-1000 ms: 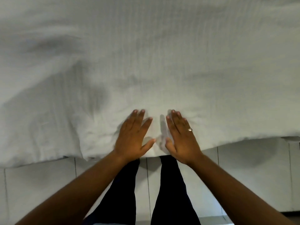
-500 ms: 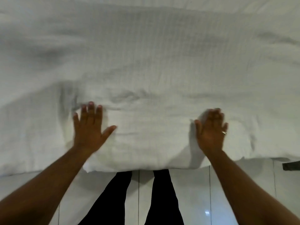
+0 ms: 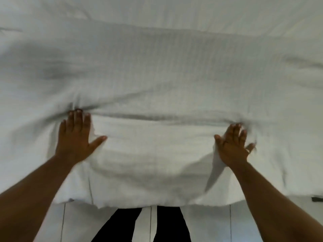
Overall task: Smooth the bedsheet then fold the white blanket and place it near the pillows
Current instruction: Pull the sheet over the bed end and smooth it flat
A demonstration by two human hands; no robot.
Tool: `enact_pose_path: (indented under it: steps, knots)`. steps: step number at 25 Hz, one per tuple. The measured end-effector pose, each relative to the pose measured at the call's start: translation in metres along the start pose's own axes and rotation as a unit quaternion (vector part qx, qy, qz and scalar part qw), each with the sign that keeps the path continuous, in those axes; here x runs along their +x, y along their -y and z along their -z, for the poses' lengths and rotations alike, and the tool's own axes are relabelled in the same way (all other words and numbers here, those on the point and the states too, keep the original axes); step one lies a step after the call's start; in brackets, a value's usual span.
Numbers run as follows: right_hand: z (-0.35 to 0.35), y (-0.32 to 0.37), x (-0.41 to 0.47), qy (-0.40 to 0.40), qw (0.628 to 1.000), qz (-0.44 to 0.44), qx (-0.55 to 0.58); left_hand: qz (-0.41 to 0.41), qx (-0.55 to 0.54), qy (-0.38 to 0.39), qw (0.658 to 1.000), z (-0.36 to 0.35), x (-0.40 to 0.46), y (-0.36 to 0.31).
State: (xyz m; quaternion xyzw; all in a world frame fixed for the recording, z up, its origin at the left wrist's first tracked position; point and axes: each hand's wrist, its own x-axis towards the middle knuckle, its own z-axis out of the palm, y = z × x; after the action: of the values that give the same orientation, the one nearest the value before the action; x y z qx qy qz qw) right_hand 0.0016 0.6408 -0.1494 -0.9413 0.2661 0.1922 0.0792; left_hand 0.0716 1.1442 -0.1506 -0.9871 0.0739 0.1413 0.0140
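A white textured blanket [image 3: 166, 81] covers most of the bed, its near edge hanging over the side toward me. My left hand [image 3: 76, 137] lies flat on it at the left, fingers spread, with cloth bunched into a ridge at the fingertips. My right hand [image 3: 234, 145], wearing a ring, presses flat on the blanket at the right, fingers apart. A long crease runs across the blanket between the two hands. Beyond the blanket's far edge a smoother white bedsheet [image 3: 192, 13] shows. No pillows are in view.
White floor tiles [image 3: 209, 224] lie below the bed's near edge, where my dark trouser legs [image 3: 167, 226] stand. A small dark object [image 3: 317, 199] sits at the right edge by the bed's side.
Both hands started close together at the near edge, slid apart to left and right, then pushed away from me. A ridge of cloth has formed ahead of the fingertips.
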Motion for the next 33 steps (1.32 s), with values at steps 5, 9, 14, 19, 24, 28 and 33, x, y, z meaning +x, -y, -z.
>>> enact_pose_path:
  steps: [5,9,14,19,24,28,33]
  knots:
    - [0.008,0.133,0.007,-0.059,0.955,0.291,0.002,-0.2,-0.066,-0.063,0.976,0.017,0.077,-0.183]
    - [0.027,0.101,0.139,-0.074,0.971,0.224,-0.033,-0.201,0.018,-0.081,0.976,0.042,0.193,-0.206]
    - [0.059,0.014,0.25,-0.105,0.981,0.158,-0.039,-0.136,0.053,-0.085,0.986,0.047,0.297,-0.19]
    - [0.073,0.008,0.279,-0.133,0.981,0.131,-0.044,-0.129,0.036,-0.055,0.989,0.047,0.304,-0.196]
    - [0.1,0.037,0.314,-0.185,0.975,-0.082,0.097,-0.131,0.011,-0.068,0.989,0.032,0.314,-0.191]
    - [0.068,0.183,0.211,-0.189,0.973,0.012,0.132,-0.157,-0.006,-0.09,0.983,0.033,0.311,-0.186]
    - [-0.021,0.106,0.06,-0.189,0.979,0.024,-0.065,-0.193,-0.041,-0.096,0.976,0.049,0.29,-0.167]
